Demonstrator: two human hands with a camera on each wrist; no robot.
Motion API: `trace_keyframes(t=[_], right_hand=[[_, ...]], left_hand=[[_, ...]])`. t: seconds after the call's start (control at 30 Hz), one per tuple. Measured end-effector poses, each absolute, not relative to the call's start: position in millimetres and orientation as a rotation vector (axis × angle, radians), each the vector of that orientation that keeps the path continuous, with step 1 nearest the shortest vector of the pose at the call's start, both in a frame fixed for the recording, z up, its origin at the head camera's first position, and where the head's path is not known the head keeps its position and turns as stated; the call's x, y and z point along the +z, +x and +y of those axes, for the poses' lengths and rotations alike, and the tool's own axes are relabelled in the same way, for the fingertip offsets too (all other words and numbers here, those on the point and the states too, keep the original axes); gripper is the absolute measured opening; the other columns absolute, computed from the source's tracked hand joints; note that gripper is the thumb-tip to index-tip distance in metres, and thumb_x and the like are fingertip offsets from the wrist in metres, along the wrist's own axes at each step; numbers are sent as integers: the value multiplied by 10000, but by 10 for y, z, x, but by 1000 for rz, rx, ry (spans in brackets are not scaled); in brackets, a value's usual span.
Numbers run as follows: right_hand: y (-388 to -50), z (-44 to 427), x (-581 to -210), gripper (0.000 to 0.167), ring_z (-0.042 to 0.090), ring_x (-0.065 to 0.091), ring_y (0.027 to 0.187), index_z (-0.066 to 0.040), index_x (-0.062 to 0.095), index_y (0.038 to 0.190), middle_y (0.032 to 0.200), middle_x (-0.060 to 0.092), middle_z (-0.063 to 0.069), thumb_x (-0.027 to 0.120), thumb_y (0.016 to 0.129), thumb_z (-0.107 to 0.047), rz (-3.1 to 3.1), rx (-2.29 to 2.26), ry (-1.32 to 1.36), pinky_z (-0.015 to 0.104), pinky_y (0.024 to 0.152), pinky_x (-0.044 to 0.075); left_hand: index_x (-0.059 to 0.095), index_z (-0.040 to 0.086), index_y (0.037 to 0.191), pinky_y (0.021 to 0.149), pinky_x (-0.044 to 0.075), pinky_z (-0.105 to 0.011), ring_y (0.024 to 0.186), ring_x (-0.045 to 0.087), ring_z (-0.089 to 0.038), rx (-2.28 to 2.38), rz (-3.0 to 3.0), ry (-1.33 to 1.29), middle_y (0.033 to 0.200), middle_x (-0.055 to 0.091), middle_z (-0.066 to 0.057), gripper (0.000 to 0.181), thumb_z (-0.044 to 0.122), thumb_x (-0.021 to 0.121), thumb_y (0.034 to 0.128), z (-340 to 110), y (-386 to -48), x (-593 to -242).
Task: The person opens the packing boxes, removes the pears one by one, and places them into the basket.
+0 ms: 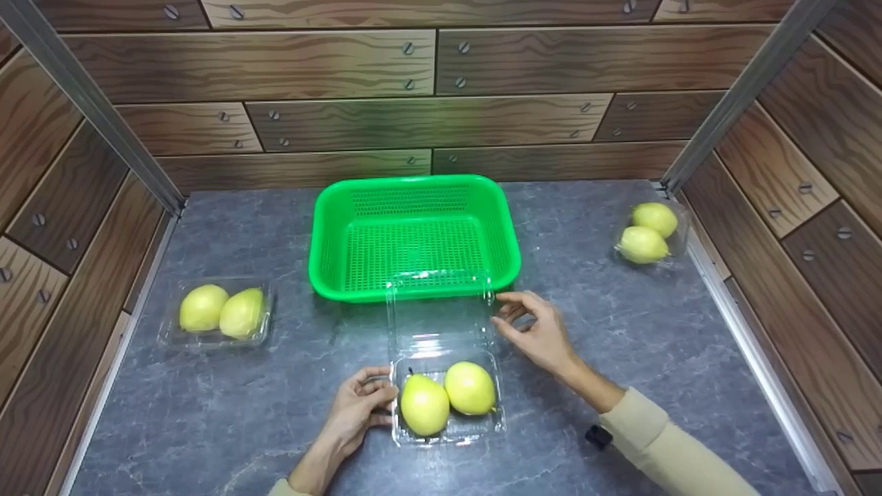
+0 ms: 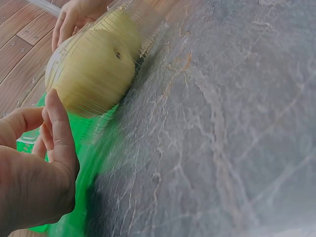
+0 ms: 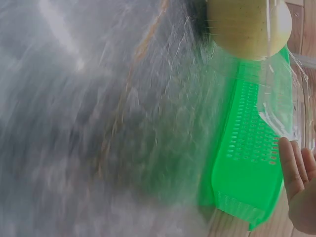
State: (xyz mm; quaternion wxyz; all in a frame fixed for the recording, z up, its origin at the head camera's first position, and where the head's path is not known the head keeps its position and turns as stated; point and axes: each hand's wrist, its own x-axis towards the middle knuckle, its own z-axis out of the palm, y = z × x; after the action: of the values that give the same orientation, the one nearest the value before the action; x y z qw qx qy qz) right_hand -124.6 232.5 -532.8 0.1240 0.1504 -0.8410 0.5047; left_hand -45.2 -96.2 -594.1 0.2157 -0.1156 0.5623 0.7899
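Observation:
A clear plastic clamshell box with two yellow-green pears, one on the left and one on the right, lies on the grey table. Its transparent lid stands raised on the far side, overlapping the front of the green basket in the head view. My left hand touches the box's left wall with its fingertips, fingers loosely bent. At the lid's right edge is my right hand, thumb and forefinger apart; in the right wrist view its extended fingers meet the lid's edge.
One clear box with two pears sits on the left side of the table. Another pair of pears in a clear box is at the far right. Wood-patterned walls with metal corner strips enclose the back and sides.

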Motion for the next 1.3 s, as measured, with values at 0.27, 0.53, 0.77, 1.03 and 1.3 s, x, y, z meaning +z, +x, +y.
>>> trace_keyframes(t=[0.27,0.53,0.77,1.03,1.3], right_hand=[[-1092,2382,-5051,465,216,714,903,-67,706,1259,1063,704,64,879,830,-114,-2638,1258,699,333,786,682],[-928,2388,-4927,558,201,680,1065,-126,670,1338,1200,673,34,875,844,-285,-2793,942,1002,404,920,650],[-813,2311,-4950,535,243,611,1259,-183,692,1263,1348,654,27,880,815,-407,-2867,769,1185,554,1032,594],[-728,2194,-5147,561,241,609,1289,-185,695,1233,1378,645,36,899,782,-447,-2820,618,1277,540,1074,582],[-696,2130,-5272,540,241,600,1295,-205,698,1231,1408,624,58,884,797,-467,-2807,504,1345,520,1086,578]], left_hand=[[580,-22,1297,549,615,-229,672,637,-79,2199,1554,-322,866,670,42,409,-18,731,917,-968,-462,-5936],[571,-16,1317,552,612,-222,679,632,-73,2189,1562,-326,865,683,46,424,-4,723,921,-967,-459,-5928],[557,-28,1344,561,618,-234,696,634,-84,2189,1565,-321,875,689,41,453,4,721,924,-974,-456,-5937],[545,-33,1359,571,626,-241,704,632,-82,2176,1567,-322,886,689,43,468,6,714,924,-969,-448,-5955],[543,-37,1372,561,620,-231,702,628,-78,2169,1577,-328,874,687,44,487,8,719,920,-965,-457,-5953]])
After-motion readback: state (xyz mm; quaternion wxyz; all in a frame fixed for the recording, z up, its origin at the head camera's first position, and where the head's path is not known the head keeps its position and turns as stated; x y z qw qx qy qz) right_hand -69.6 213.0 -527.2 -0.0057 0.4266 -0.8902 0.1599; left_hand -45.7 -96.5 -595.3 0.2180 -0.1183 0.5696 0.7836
